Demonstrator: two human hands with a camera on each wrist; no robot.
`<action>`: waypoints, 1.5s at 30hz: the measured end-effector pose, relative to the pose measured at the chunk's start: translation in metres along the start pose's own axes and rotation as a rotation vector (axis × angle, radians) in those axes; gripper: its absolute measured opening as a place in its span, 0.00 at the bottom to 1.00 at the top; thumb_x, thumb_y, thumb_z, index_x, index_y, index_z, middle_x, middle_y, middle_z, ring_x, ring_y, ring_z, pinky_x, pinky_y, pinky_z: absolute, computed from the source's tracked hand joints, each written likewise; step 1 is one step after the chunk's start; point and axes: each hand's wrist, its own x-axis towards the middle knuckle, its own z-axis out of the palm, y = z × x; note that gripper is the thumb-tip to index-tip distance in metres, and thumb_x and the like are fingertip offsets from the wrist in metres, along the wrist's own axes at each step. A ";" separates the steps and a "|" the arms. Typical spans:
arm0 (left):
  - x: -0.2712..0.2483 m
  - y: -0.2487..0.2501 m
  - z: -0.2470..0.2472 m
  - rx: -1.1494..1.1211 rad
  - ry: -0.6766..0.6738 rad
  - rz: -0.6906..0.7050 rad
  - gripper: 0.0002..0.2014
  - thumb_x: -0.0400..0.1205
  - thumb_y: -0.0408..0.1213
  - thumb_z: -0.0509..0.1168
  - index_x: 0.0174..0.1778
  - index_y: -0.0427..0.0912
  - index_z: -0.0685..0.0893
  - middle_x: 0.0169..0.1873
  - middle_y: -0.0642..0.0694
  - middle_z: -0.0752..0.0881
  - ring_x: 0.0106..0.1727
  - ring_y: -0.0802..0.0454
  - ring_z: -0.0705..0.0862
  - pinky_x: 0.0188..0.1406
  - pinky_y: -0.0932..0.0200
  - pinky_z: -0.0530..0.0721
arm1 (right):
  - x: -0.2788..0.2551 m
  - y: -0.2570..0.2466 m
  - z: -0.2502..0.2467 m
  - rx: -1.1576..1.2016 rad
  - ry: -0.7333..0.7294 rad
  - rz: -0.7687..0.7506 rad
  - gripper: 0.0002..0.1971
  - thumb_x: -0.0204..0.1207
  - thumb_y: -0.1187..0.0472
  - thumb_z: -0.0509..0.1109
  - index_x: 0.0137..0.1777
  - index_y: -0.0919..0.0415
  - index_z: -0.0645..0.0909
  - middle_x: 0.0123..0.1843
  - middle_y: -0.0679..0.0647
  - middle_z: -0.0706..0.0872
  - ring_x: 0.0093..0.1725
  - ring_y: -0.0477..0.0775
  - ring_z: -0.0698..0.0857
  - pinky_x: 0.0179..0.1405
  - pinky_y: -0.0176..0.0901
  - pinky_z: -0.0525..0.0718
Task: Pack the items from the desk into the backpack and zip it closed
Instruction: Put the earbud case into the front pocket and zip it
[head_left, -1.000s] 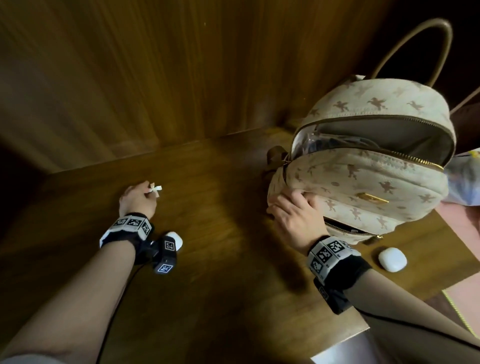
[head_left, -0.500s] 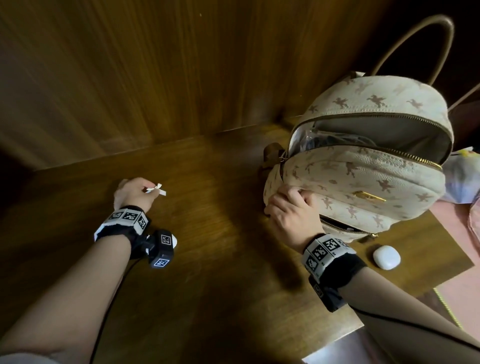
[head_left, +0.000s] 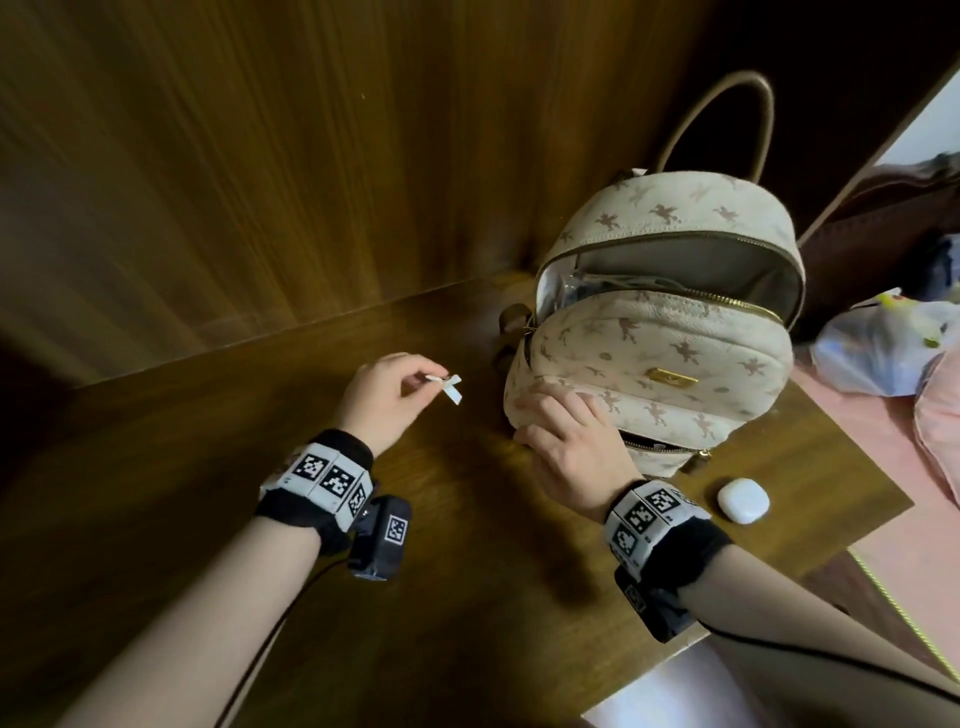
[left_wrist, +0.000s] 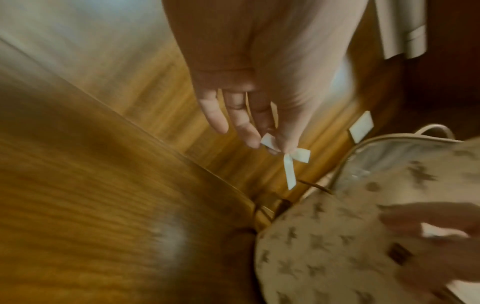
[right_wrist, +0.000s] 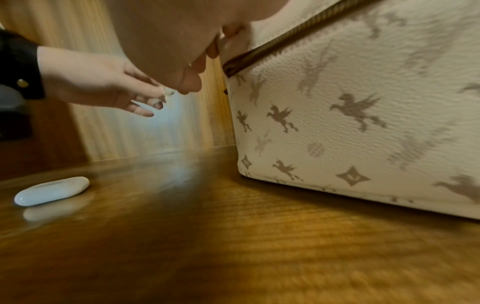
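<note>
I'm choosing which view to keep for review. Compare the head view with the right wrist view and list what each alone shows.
Head view only: the backpack's open main compartment, its loop handle, and a white case near the right hand.

Right wrist view only: another white case lying under the left hand.

Both: the backpack, the desk, the pinched white bow.

The left hand pinches a small white bow above the backpack's open mouth.
</note>
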 end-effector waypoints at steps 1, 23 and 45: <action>-0.001 0.010 0.004 -0.005 -0.005 0.037 0.07 0.79 0.38 0.69 0.51 0.47 0.88 0.48 0.53 0.87 0.47 0.60 0.84 0.45 0.56 0.85 | -0.007 0.000 -0.003 0.006 0.001 0.009 0.11 0.69 0.59 0.62 0.49 0.57 0.81 0.62 0.58 0.82 0.66 0.61 0.74 0.54 0.54 0.72; -0.015 0.132 0.109 0.128 -0.166 0.291 0.05 0.78 0.41 0.70 0.48 0.49 0.89 0.38 0.56 0.86 0.38 0.62 0.79 0.33 0.81 0.69 | -0.114 0.023 -0.038 0.054 -0.057 0.475 0.15 0.60 0.65 0.67 0.49 0.59 0.82 0.59 0.58 0.84 0.55 0.63 0.83 0.41 0.52 0.85; -0.012 0.134 0.139 0.269 0.020 0.347 0.03 0.75 0.42 0.73 0.42 0.54 0.92 0.39 0.54 0.88 0.41 0.52 0.84 0.36 0.67 0.69 | -0.121 0.020 -0.038 0.214 -0.069 0.486 0.02 0.61 0.58 0.74 0.31 0.54 0.83 0.62 0.53 0.81 0.55 0.56 0.83 0.32 0.42 0.86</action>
